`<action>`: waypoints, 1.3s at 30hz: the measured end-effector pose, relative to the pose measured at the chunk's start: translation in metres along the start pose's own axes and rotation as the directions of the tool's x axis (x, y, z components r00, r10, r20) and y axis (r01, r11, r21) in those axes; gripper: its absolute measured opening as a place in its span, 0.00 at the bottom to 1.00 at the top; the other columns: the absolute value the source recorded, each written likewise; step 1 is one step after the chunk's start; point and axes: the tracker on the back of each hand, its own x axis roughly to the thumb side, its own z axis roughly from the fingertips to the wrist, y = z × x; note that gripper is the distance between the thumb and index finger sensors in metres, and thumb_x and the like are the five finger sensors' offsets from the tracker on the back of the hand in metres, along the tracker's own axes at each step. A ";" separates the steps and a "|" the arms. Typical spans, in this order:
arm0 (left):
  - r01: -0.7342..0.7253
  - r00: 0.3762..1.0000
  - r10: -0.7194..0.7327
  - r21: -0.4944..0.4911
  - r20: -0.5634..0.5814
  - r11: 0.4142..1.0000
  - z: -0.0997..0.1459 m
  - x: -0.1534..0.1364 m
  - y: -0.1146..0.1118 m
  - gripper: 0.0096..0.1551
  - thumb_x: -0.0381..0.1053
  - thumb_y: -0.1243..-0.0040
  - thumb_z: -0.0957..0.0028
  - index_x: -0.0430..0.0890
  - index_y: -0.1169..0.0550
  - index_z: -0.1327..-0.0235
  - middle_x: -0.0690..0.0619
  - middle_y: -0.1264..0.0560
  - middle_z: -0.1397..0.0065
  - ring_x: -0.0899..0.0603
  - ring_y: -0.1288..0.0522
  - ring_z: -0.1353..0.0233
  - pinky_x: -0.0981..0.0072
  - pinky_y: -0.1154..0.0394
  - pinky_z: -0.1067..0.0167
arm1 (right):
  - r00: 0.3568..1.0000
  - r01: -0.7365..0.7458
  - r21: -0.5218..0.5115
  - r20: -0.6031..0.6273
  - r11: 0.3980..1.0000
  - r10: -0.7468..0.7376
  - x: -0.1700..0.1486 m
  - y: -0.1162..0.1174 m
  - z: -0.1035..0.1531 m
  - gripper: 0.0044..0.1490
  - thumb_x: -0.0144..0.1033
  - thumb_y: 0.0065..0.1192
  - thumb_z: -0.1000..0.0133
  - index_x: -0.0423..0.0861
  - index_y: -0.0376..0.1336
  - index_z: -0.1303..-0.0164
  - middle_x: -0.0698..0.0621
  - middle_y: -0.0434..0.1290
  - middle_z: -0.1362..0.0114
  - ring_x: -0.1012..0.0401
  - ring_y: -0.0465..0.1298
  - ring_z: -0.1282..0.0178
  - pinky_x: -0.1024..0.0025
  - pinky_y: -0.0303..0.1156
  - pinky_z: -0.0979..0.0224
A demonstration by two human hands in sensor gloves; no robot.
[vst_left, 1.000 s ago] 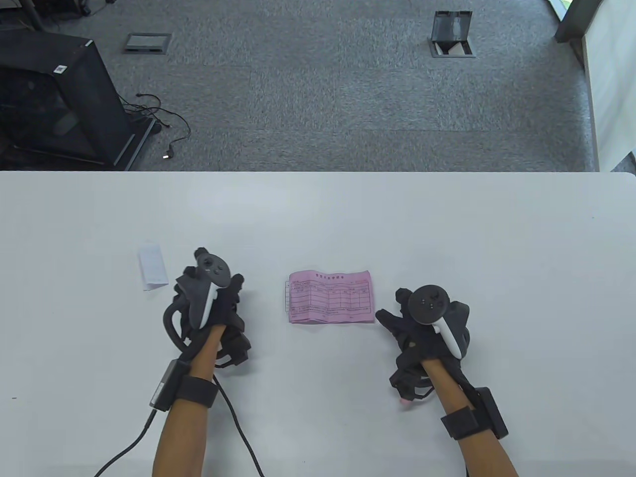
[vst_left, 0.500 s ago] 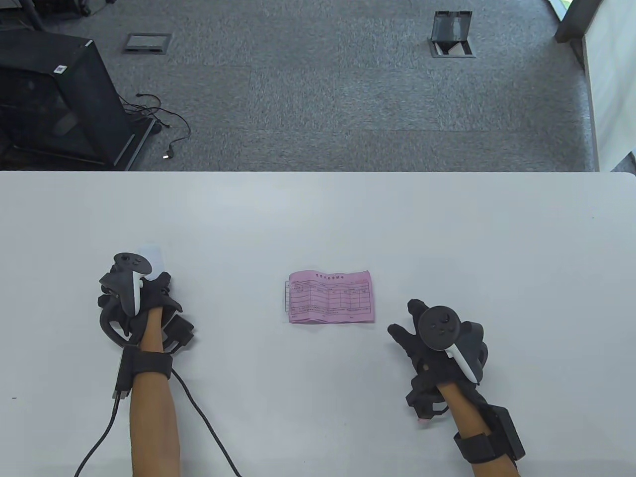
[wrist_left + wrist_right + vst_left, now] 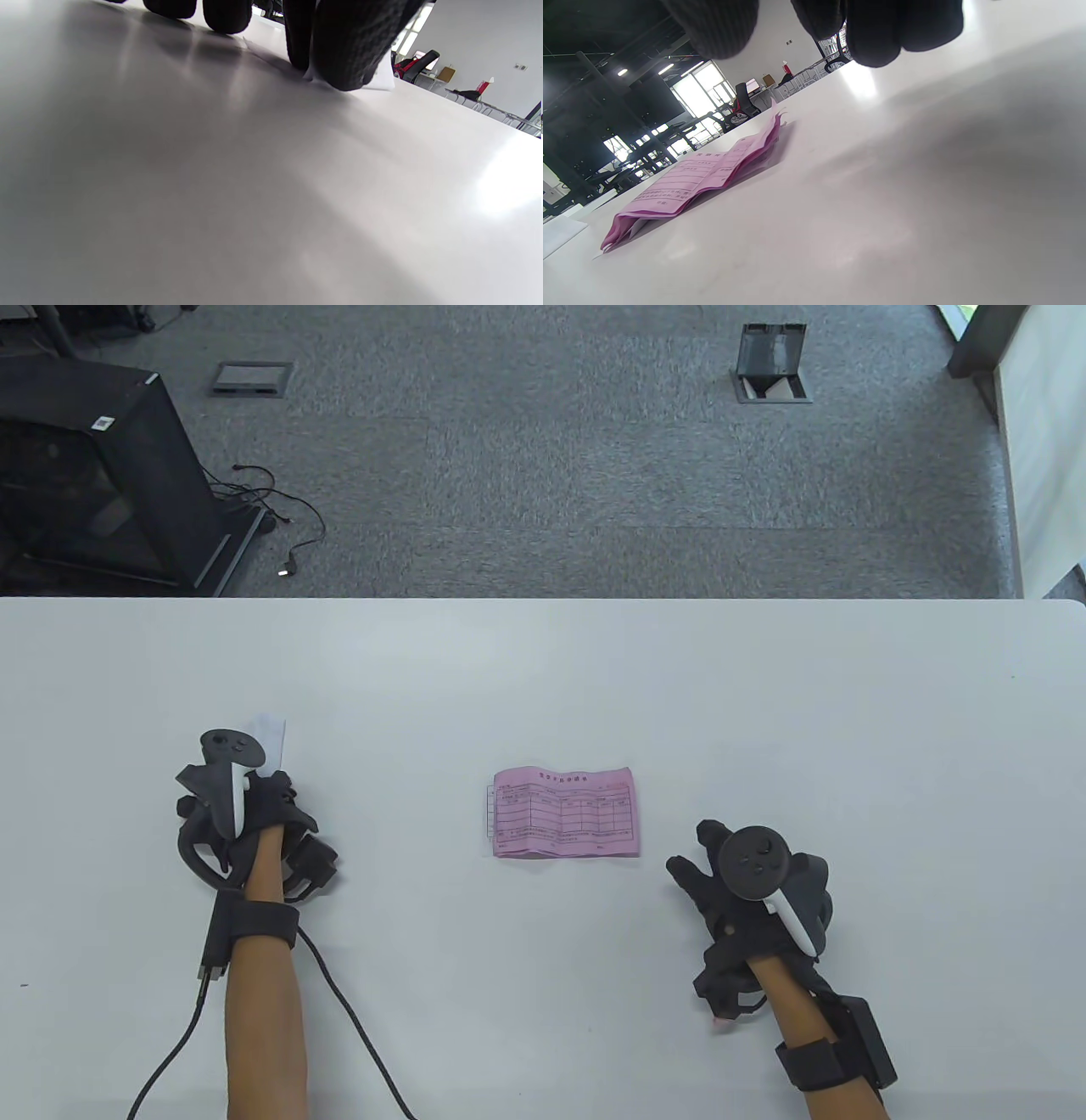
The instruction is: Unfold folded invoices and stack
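White folded paper (image 3: 273, 740) pinched in left hand (image 3: 242, 814) grip; right hand (image 3: 747, 899) grip spread, empty; creased pink invoice (image 3: 564, 813) between.

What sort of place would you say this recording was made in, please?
Probably an open office or lab: grey carpet tiles with floor boxes, an office chair near large windows, and a white table holding a pink invoice.

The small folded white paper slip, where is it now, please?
The small folded white paper slip is on the white table's left side in the table view, under the left hand's fingertips.
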 end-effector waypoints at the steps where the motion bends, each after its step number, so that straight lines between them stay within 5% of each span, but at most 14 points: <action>1: -0.015 1.000 0.015 0.017 0.009 1.000 0.001 -0.003 0.002 0.22 0.55 0.34 0.41 0.58 0.28 0.36 0.39 0.46 0.13 0.26 0.53 0.16 0.24 0.53 0.25 | 1.000 0.001 0.001 -0.002 1.000 -0.001 -0.001 0.000 -0.001 0.45 0.59 0.52 0.46 0.47 0.51 0.23 0.43 0.63 0.26 0.42 0.62 0.26 0.30 0.50 0.25; 8: -0.184 0.955 0.149 0.117 0.255 0.976 0.042 -0.021 0.020 0.22 0.55 0.35 0.44 0.53 0.25 0.39 0.40 0.28 0.24 0.28 0.34 0.24 0.27 0.42 0.29 | 0.999 0.037 -0.009 0.020 0.999 -0.037 0.004 0.001 0.002 0.44 0.59 0.52 0.46 0.47 0.52 0.23 0.43 0.64 0.26 0.42 0.63 0.27 0.30 0.50 0.25; 15: -0.436 0.778 0.409 -0.058 0.478 0.898 0.133 -0.023 0.031 0.21 0.55 0.36 0.43 0.54 0.23 0.38 0.43 0.23 0.30 0.32 0.29 0.28 0.29 0.40 0.30 | 0.970 0.163 0.037 0.175 0.986 -0.167 0.043 0.005 0.023 0.42 0.59 0.51 0.46 0.48 0.54 0.25 0.45 0.67 0.28 0.44 0.66 0.29 0.33 0.53 0.25; 19: -0.365 0.692 0.278 -0.010 0.666 0.931 0.198 -0.005 0.017 0.21 0.56 0.37 0.42 0.56 0.25 0.36 0.40 0.29 0.23 0.29 0.34 0.24 0.28 0.42 0.29 | 0.865 0.386 0.233 0.245 0.893 -0.437 0.075 0.017 0.034 0.42 0.61 0.49 0.46 0.48 0.56 0.26 0.46 0.69 0.31 0.45 0.69 0.31 0.35 0.55 0.26; 23: -0.253 0.524 -0.017 0.174 0.852 0.952 0.259 0.012 -0.011 0.21 0.57 0.37 0.42 0.57 0.24 0.37 0.43 0.25 0.26 0.32 0.30 0.26 0.30 0.38 0.29 | 0.749 0.555 0.408 0.135 0.725 -0.649 0.083 0.038 0.035 0.44 0.64 0.46 0.46 0.46 0.57 0.26 0.44 0.70 0.31 0.44 0.69 0.32 0.36 0.56 0.26; 27: -0.189 0.375 -0.174 0.258 0.911 0.947 0.303 0.020 -0.038 0.21 0.58 0.37 0.43 0.58 0.24 0.37 0.44 0.24 0.27 0.33 0.28 0.26 0.32 0.37 0.29 | 0.673 0.672 0.444 -0.032 0.592 -0.739 0.072 0.050 0.032 0.49 0.67 0.44 0.47 0.43 0.55 0.25 0.43 0.70 0.32 0.44 0.69 0.33 0.38 0.58 0.27; 35: -0.191 0.133 -0.480 0.498 0.867 0.846 0.348 0.019 -0.064 0.22 0.59 0.38 0.43 0.59 0.24 0.36 0.45 0.24 0.26 0.34 0.29 0.25 0.32 0.37 0.28 | 0.666 0.716 0.406 -0.154 0.567 -0.730 0.059 0.051 0.029 0.46 0.63 0.46 0.45 0.41 0.55 0.27 0.45 0.72 0.35 0.46 0.72 0.36 0.40 0.61 0.29; 39: -0.103 0.101 -0.371 0.381 0.923 0.919 0.343 0.016 -0.068 0.29 0.64 0.38 0.46 0.61 0.28 0.31 0.43 0.29 0.22 0.32 0.32 0.22 0.31 0.39 0.27 | 0.665 0.722 0.370 -0.137 0.584 -0.734 0.057 0.049 0.028 0.32 0.49 0.49 0.41 0.43 0.59 0.32 0.48 0.75 0.39 0.48 0.74 0.39 0.42 0.63 0.30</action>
